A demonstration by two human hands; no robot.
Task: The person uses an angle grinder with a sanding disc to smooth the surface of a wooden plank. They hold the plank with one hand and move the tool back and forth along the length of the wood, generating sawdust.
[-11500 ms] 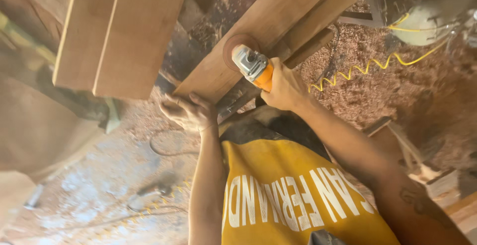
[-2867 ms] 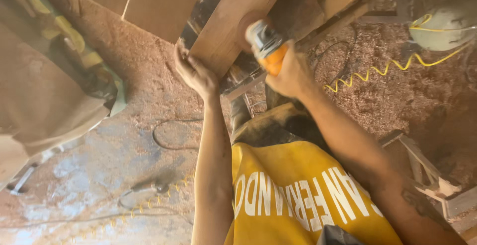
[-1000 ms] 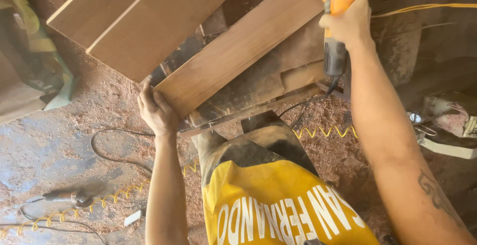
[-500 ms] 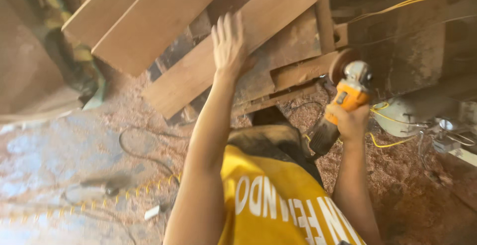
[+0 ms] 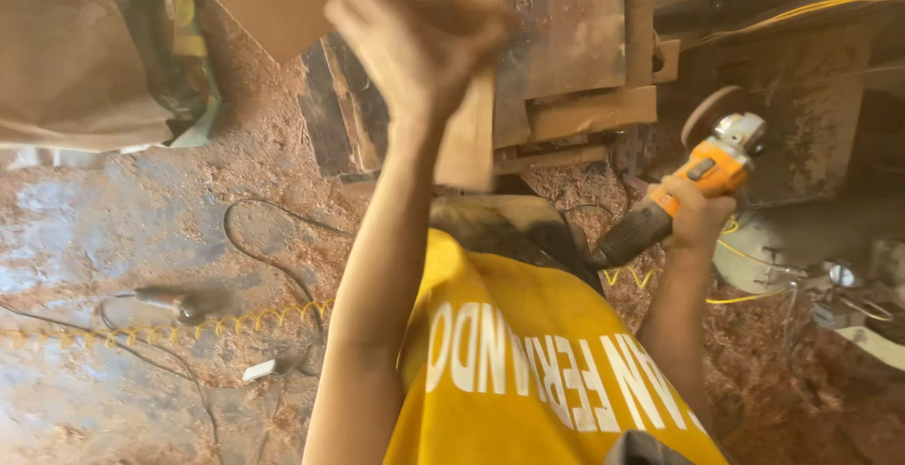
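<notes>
The left hand (image 5: 415,36) is raised high and blurred with motion; its fingers are curled round the near end of a wooden plank (image 5: 467,135), which hangs down just under the palm and reaches up past the knuckles out of the top of the view. How tightly the fingers press on the wood cannot be told through the blur.

The right hand (image 5: 696,215) is wrapped firmly round the body of an orange angle grinder (image 5: 702,173). The black rear handle of the tool sticks out below and to the inside of the fist, and the grey head with its disc points up and away from it, toward a dark, rusty metal frame (image 5: 575,69).

Well to the outside of the left forearm, a flat wooden board (image 5: 283,3) lies above the sawdust-covered floor (image 5: 141,229), where a black cable (image 5: 259,248) loops. A yellow coiled cord (image 5: 283,314) runs across the ground beneath the left elbow.
</notes>
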